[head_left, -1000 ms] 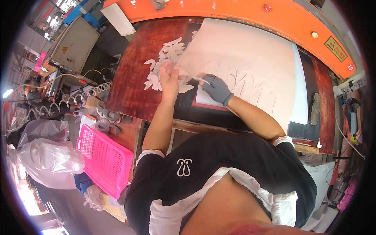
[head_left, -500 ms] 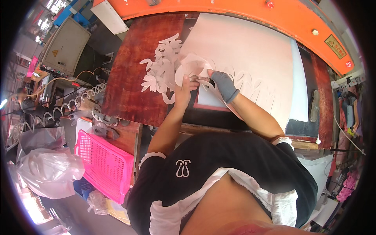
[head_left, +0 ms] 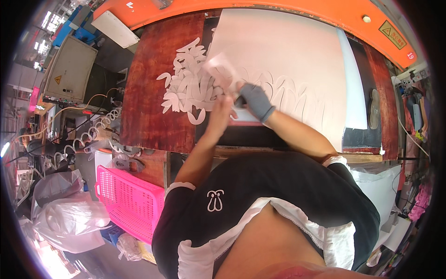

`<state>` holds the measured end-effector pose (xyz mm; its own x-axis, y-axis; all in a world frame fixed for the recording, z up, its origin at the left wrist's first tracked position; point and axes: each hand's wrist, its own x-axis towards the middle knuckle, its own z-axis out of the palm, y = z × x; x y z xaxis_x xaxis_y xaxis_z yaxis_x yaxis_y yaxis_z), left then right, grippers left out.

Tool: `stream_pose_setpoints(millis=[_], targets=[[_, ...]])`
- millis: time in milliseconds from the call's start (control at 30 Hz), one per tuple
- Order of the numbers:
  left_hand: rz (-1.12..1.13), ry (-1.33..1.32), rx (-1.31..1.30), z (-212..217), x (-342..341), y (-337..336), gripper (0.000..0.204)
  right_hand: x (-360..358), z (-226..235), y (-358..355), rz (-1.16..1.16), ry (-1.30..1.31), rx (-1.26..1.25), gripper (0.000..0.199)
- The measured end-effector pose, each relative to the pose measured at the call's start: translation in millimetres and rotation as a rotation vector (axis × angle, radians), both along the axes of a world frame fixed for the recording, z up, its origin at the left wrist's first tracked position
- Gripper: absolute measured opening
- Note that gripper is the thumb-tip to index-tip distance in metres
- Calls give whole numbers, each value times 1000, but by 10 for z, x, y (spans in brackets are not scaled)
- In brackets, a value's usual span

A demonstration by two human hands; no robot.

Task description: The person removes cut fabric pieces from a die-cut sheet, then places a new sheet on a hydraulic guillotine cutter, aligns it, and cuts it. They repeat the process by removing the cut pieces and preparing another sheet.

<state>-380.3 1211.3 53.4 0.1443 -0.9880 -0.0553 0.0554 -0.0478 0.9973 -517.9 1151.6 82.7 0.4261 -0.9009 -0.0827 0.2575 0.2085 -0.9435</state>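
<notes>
A large pale pinkish sheet [head_left: 283, 42] lies on the work board, with rows of curved cut lines along its near part. My right hand [head_left: 257, 101], in a grey fingerless glove, is closed at the sheet's near left corner, its bare thumb and fingertip pinching pale material. Close beside it, my bare left hand [head_left: 220, 116] is smeared by motion, and its grip does not show. Just beyond both hands a blurred pale flap [head_left: 220, 70] with an opening is lifted. To the left, loose curved cut-outs [head_left: 186, 86] lie heaped on the reddish-brown board [head_left: 153, 83].
An orange machine beam [head_left: 297, 11] spans the far side. On the right lies a grey sole-shaped piece [head_left: 373, 109]. A pink basket [head_left: 130, 200] stands at lower left, near clear plastic bags [head_left: 69, 218]. A coiled hose [head_left: 93, 123] hangs to the left.
Both hands have come slightly nearer and to the left. The curled pale material between them has shifted to a blurred flap beyond them. The view has tilted a little.
</notes>
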Motion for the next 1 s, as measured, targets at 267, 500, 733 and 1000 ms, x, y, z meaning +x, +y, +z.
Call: stream_pose_setpoints(millis=[267, 500, 733, 1000], targets=[[82, 65, -112, -257, 211, 16, 33, -276, 285, -105, -177, -109, 97, 30], [426, -1086, -320, -121, 640, -351, 56, -356, 449, -44, -113, 44, 60, 32], [62, -159, -98, 367, 168, -817, 73, -244, 245, 168, -80, 175, -42, 32], [275, -3, -249, -31, 31, -1120, 64, -328, 202, 215, -117, 229, -82, 38]])
